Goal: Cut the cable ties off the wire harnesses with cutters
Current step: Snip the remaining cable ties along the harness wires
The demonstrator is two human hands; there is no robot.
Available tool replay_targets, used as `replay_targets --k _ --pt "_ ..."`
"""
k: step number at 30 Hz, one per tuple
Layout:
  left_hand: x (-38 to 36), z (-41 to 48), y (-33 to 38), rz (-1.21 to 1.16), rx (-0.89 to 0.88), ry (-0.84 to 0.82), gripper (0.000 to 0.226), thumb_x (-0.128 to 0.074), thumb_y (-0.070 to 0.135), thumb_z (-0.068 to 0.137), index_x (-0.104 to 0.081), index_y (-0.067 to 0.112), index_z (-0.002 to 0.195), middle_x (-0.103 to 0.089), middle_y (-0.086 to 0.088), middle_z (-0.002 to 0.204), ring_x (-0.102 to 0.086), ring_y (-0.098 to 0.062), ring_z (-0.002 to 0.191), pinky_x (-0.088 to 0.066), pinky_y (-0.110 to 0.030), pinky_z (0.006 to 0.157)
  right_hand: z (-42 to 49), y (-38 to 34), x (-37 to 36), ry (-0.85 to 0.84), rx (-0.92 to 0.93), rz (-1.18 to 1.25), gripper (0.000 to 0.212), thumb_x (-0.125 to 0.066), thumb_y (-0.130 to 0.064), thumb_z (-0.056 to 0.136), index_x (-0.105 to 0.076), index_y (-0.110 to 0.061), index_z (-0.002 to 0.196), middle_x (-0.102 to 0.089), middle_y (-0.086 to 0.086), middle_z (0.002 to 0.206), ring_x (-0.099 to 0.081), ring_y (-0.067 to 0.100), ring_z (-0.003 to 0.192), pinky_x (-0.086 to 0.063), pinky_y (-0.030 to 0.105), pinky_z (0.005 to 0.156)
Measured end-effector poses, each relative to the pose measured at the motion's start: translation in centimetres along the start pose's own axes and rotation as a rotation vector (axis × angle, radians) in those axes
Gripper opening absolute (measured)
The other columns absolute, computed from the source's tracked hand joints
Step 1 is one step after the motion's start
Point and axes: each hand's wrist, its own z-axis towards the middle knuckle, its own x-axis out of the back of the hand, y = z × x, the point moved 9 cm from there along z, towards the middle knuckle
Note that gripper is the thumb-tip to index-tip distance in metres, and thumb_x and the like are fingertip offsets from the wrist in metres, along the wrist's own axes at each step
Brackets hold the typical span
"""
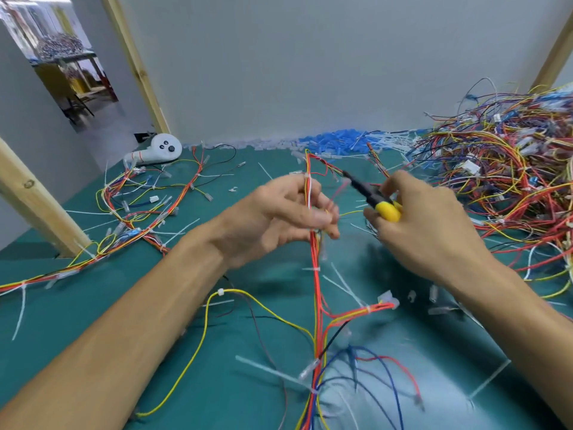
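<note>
Over the middle of the green table point(93, 293), I see the left hand point(279, 212) raised with its fingers curled round a wire harness point(316, 274) of red, yellow and white wires. The harness runs from the near edge up through that hand and on towards the far edge. A white cable tie point(307, 176) sits on the bundle just above the gripping fingers.

Just beside it, the right hand point(434, 231) grips the cutters point(372, 200) by their yellow handles. The black nose points to the far left, close to the held harness. The nose is blurred, so I cannot tell whether the blades are parted.

At the right edge lies a big tangled pile of harnesses point(502, 169). Another harness point(139, 212) sprawls towards the left edge, and a white handheld device point(161, 148) lies by the far left corner. Blue plastic pieces point(335, 141) line the far edge. Loose white tie offcuts point(344, 287) lie scattered on the cloth under both hands.
</note>
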Motion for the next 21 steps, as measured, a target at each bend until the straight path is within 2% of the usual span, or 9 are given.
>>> replay_targets --k 2,4,6,9,13,15,18,20,21 --pt "-0.4 -0.1 -0.5 0.317 0.013 -0.027 0.046 -0.07 0.0 0.071 -0.043 0.007 0.108 -0.059 -0.017 0.109 -0.058 -0.024 0.091 -0.053 -0.033 0.074 -0.2 0.3 -0.6 -0.055 0.02 -0.221 0.027 -0.066 -0.044 0.09 -0.055 -0.025 0.107 -0.063 0.013 0.094 -0.054 0.039 0.082 -0.039 0.04 0.067" --pt "-0.6 -0.2 -0.9 0.632 0.035 -0.043 0.045 -0.077 0.012 0.073 -0.044 0.013 0.104 -0.059 -0.012 0.104 -0.054 -0.016 0.084 -0.048 -0.033 0.074 -0.3 0.1 -0.7 -0.057 0.061 -0.295 0.028 -0.065 -0.044 0.091 -0.053 -0.024 0.106 -0.064 0.011 0.101 -0.059 0.04 0.091 -0.036 0.039 0.066" --pt "-0.6 -0.2 -1.8 0.708 0.11 -0.076 0.053 -0.087 0.018 0.076 -0.041 0.016 0.103 -0.058 -0.01 0.089 -0.053 -0.017 0.072 -0.046 -0.031 0.066 -0.2 -0.3 -0.1 -0.008 0.093 -0.272 0.026 -0.065 -0.041 0.091 -0.052 -0.023 0.104 -0.062 0.007 0.1 -0.059 0.039 0.095 -0.032 0.039 0.065" --pt "-0.8 -0.3 -2.8 0.639 0.191 -0.123 0.054 -0.088 0.01 0.081 -0.042 0.013 0.109 -0.066 -0.006 0.077 -0.065 -0.025 0.064 -0.047 -0.026 0.053 -0.1 -0.6 0.5 0.032 0.095 -0.191 0.023 -0.068 -0.039 0.089 -0.054 -0.022 0.096 -0.057 0.006 0.088 -0.056 0.04 0.088 -0.034 0.039 0.063" --pt "0.2 0.0 -0.9 0.427 0.075 0.001 0.043 -0.072 -0.013 0.086 -0.05 0.001 0.12 -0.071 -0.028 0.086 -0.072 -0.034 0.07 -0.058 -0.034 0.065 -0.4 -1.0 0.2 0.027 0.103 -0.092 0.021 -0.073 -0.036 0.085 -0.058 -0.022 0.088 -0.054 -0.001 0.073 -0.05 0.038 0.076 -0.035 0.037 0.06" --pt "1.3 0.0 0.6 0.328 -0.01 0.118 0.044 -0.069 -0.016 0.086 -0.055 0.0 0.124 -0.072 -0.025 0.089 -0.072 -0.032 0.069 -0.059 -0.034 0.067 -0.3 -1.3 0.2 0.037 0.111 -0.01 0.019 -0.075 -0.034 0.084 -0.063 -0.02 0.088 -0.052 -0.006 0.067 -0.05 0.037 0.073 -0.04 0.039 0.058" --pt "1.9 -0.1 2.2 0.16 -0.134 0.206 0.054 -0.071 -0.011 0.081 -0.055 -0.002 0.132 -0.065 -0.019 0.098 -0.072 -0.029 0.071 -0.058 -0.03 0.071 -0.1 -1.3 0.5 0.063 0.14 0.083 0.017 -0.076 -0.03 0.084 -0.064 -0.017 0.086 -0.058 -0.002 0.067 -0.053 0.038 0.072 -0.052 0.045 0.062" --pt "1.3 -0.2 2.7 0.065 -0.198 0.203 0.062 -0.069 -0.012 0.079 -0.052 -0.003 0.138 -0.06 -0.016 0.099 -0.07 -0.027 0.07 -0.058 -0.028 0.071 -0.1 -1.7 0.7 0.073 0.19 0.124 0.017 -0.077 -0.029 0.085 -0.065 -0.018 0.085 -0.059 -0.002 0.066 -0.052 0.034 0.07 -0.053 0.043 0.062" --pt "1.0 -0.2 2.7 0.034 -0.222 0.2 0.064 -0.068 -0.013 0.079 -0.051 -0.003 0.139 -0.058 -0.015 0.098 -0.069 -0.026 0.068 -0.058 -0.027 0.071 -0.1 -1.9 0.7 0.07 0.214 0.165 0.015 -0.078 -0.028 0.085 -0.065 -0.02 0.083 -0.059 -0.004 0.064 -0.052 0.026 0.066 -0.051 0.037 0.061"
